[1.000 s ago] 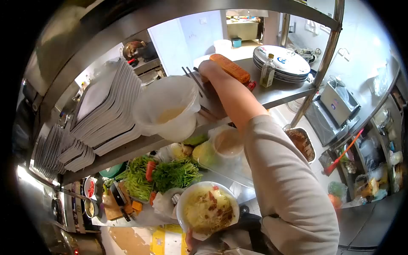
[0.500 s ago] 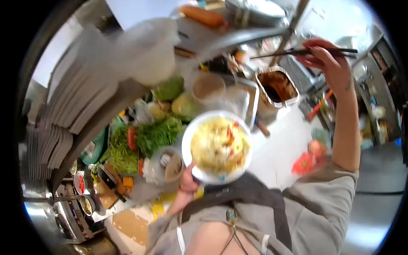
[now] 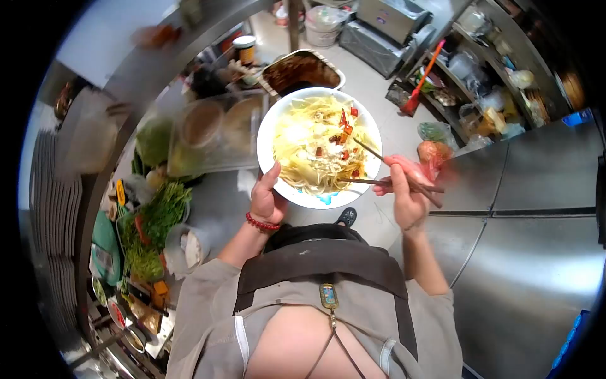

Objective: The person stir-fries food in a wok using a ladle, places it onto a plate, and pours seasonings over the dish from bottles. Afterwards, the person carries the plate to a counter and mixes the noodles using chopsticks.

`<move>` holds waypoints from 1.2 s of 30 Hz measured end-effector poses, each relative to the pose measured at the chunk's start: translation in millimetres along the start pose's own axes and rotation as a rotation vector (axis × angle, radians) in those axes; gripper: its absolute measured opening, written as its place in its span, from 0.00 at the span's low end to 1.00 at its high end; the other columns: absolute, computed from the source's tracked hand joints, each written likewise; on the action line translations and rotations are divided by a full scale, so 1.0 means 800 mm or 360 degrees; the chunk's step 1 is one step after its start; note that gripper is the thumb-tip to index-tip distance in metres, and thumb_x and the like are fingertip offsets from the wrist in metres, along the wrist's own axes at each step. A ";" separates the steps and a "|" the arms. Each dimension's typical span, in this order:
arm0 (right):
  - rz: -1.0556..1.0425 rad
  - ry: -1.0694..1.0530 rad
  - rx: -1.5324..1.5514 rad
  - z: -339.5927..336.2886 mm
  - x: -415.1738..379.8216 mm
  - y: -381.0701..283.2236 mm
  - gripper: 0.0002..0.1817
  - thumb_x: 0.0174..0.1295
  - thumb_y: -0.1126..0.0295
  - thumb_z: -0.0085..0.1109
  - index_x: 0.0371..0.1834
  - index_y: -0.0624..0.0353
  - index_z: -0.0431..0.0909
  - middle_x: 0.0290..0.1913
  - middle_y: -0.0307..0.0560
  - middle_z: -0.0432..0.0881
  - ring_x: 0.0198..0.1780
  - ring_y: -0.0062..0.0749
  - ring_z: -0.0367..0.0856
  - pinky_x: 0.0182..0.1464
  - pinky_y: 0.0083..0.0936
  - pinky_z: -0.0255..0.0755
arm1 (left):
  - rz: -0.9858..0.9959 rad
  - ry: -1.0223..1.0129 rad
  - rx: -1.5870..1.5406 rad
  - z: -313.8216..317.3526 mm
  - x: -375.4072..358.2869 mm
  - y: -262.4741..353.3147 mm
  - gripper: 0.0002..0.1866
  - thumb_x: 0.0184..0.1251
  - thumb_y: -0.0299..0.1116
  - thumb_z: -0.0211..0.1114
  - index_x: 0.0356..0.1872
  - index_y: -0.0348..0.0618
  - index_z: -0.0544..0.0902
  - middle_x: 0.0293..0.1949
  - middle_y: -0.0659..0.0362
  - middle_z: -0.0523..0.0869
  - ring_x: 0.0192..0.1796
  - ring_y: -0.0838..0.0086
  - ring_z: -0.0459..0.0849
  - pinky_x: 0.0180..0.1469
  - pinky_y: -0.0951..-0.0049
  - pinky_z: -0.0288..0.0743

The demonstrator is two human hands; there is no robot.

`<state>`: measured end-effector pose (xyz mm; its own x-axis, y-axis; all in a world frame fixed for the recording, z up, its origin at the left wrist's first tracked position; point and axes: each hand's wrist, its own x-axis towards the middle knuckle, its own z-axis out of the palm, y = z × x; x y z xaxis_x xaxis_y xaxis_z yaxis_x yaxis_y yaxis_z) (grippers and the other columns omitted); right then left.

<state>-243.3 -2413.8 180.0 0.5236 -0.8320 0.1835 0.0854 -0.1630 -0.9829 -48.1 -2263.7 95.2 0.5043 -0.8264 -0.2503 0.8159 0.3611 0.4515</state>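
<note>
My left hand (image 3: 267, 199) grips the lower left rim of a white plate (image 3: 264, 140), thumb over the edge and fingers underneath. Pale yellow shredded vegetables (image 3: 309, 145) with pieces of red chili (image 3: 346, 134) are heaped on it. In my right hand (image 3: 407, 192) is a pair of dark chopsticks (image 3: 369, 182), spread apart, their tips at the right side of the food. A red bead bracelet circles my left wrist.
Beyond the plate stands a foil-lined container (image 3: 303, 66) with dark brown residue. Leafy greens (image 3: 158, 218) and a clear plastic tub (image 3: 218, 132) lie to the left. Steel cabinets (image 3: 536, 252) and loaded shelves (image 3: 480, 82) are on the right.
My right hand has come down from the upper right, bringing the chopsticks to the food. The plate now overlaps the foil-lined container, and the view has turned toward the right.
</note>
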 end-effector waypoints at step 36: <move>0.0026 0.0931 0.0375 -0.395 0.633 0.156 0.13 0.67 0.69 0.54 0.39 0.73 0.75 0.34 0.57 0.81 0.25 0.36 0.82 0.31 0.24 0.82 | 0.0069 -0.0278 0.0150 0.325 0.702 -0.315 0.30 0.71 0.35 0.56 0.70 0.44 0.55 0.65 0.56 0.68 0.65 0.68 0.69 0.64 0.65 0.67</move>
<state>-235.3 -3023.1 155.0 -0.0180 -0.9966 0.0801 0.3005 -0.0818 -0.9503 -44.0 -2931.2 63.1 0.4749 -0.8764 -0.0804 0.7605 0.3627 0.5386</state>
